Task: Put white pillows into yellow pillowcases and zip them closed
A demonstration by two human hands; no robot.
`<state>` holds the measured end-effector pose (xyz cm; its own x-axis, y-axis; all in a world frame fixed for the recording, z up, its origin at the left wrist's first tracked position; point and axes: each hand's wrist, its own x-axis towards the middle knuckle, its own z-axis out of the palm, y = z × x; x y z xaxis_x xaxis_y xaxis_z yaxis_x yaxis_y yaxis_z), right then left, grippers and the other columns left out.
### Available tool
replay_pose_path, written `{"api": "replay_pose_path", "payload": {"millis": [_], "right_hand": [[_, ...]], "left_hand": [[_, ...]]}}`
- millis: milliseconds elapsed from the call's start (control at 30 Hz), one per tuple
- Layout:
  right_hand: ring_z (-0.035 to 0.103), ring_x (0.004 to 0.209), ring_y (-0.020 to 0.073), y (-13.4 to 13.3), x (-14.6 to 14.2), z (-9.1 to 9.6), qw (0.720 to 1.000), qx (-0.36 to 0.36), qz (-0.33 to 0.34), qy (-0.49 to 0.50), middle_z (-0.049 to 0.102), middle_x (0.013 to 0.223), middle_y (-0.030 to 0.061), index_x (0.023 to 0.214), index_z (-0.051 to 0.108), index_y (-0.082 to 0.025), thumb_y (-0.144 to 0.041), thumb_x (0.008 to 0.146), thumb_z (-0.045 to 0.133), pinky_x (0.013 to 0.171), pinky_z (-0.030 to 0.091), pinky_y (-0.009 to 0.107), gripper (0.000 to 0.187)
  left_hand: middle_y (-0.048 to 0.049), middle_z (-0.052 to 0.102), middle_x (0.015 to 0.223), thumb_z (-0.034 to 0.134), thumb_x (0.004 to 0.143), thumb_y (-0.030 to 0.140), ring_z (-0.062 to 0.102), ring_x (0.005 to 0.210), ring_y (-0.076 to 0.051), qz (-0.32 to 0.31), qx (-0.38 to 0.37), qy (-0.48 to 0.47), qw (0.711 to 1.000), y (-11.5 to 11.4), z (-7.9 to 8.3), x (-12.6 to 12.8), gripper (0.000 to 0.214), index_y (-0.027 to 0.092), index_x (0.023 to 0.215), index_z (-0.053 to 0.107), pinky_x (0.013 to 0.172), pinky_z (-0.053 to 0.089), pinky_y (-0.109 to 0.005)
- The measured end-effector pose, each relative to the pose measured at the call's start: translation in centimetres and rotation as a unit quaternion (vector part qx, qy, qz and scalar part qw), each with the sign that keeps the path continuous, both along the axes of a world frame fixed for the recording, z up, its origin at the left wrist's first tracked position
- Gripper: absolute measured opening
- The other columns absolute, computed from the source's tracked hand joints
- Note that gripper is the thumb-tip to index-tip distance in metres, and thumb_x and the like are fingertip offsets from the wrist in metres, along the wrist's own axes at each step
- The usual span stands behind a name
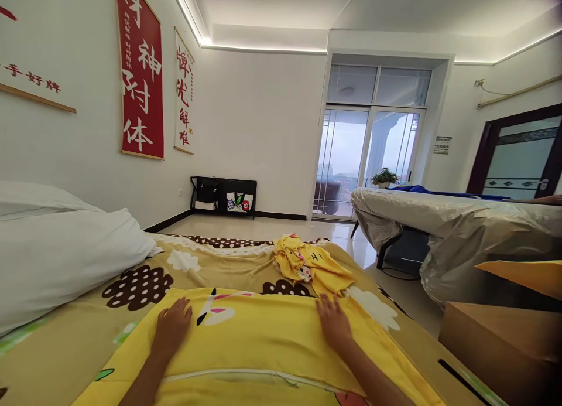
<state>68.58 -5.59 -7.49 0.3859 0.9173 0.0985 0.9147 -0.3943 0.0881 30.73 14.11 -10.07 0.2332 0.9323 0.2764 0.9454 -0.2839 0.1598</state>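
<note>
A yellow printed cloth cover (254,335) lies spread over the bed in front of me, with a rabbit-like print near its far edge. A pale line, a seam or zipper, crosses its nearer part. My left hand (173,324) rests palm down near the far left of the cover, fingers stretched forward. On the far right part, my right hand (334,323) lies on the same cloth with its fingers extended. Neither hand visibly grips the fabric. Just beyond my right hand is a crumpled yellow cloth (307,262) with a cartoon animal print.
Under the cover is a tan patterned bedspread (144,330). White bedding (74,248) is heaped at left. A cardboard box (496,341) stands at right, near a plastic-covered table (439,218). Part of another person's arm (538,201) shows there. A black rack (223,195) stands by the far wall.
</note>
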Motion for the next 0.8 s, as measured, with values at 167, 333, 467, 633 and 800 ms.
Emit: {"api": "replay_pose_path", "payload": {"millis": [167,333,467,633,800], "right_hand": [[0.021,0.141,0.0208,2.9,-11.3,-2.4,0.986,0.026,0.141,0.086,0.024,0.152,0.0035,0.146,0.029,-0.028,-0.045,0.094,0.026,0.112,0.021,0.047,0.055],[0.020,0.141,0.0224,1.6,-9.3,-3.5,0.986,0.004,0.124,0.115,0.024,0.153,0.0029,0.145,0.030,-0.029,-0.055,0.093,0.021,0.112,0.019,0.049,0.059],[0.022,0.140,0.0238,-2.6,0.7,-4.0,0.996,-0.012,-0.039,0.082,0.025,0.152,0.0049,0.146,0.029,-0.027,-0.055,0.091,0.021,0.109,0.025,0.051,0.062],[0.023,0.140,0.0281,-7.7,6.3,-3.4,0.994,-0.019,-0.109,-0.022,0.028,0.151,0.0094,0.142,0.039,-0.023,-0.041,0.089,0.036,0.110,0.020,0.055,0.056],[0.063,0.099,0.0236,-7.1,-2.7,-2.0,0.980,0.058,0.188,0.034,0.069,0.103,0.0104,0.098,0.069,-0.022,-0.020,0.089,0.040,0.089,0.046,0.040,0.030]], "left_hand": [[-0.0060,0.045,0.143,0.029,0.091,0.034,0.036,0.135,-0.020,-0.185,0.003,-0.070,0.980,-3.3,1.7,4.0,0.048,0.022,0.133,0.050,0.109,0.029,-0.040],[-0.0045,0.024,0.153,0.030,0.090,0.051,0.021,0.142,-0.024,-0.301,-0.134,0.014,0.944,-6.3,0.5,6.6,0.058,0.028,0.144,0.034,0.114,0.016,-0.052],[-0.0040,0.025,0.153,0.027,0.091,0.049,0.020,0.142,-0.023,-0.185,-0.129,0.035,0.974,-5.0,0.3,3.6,0.058,0.027,0.144,0.034,0.114,0.016,-0.051],[-0.0093,0.031,0.151,0.028,0.090,0.033,0.025,0.140,-0.025,-0.145,-0.107,0.044,0.983,-5.2,2.4,2.9,0.053,0.021,0.139,0.042,0.111,0.020,-0.052],[-0.0017,0.051,0.139,0.046,0.084,0.034,0.041,0.132,-0.021,-0.380,-0.115,-0.002,0.918,-10.0,3.2,8.0,0.044,0.033,0.128,0.054,0.110,0.028,-0.041]]}}
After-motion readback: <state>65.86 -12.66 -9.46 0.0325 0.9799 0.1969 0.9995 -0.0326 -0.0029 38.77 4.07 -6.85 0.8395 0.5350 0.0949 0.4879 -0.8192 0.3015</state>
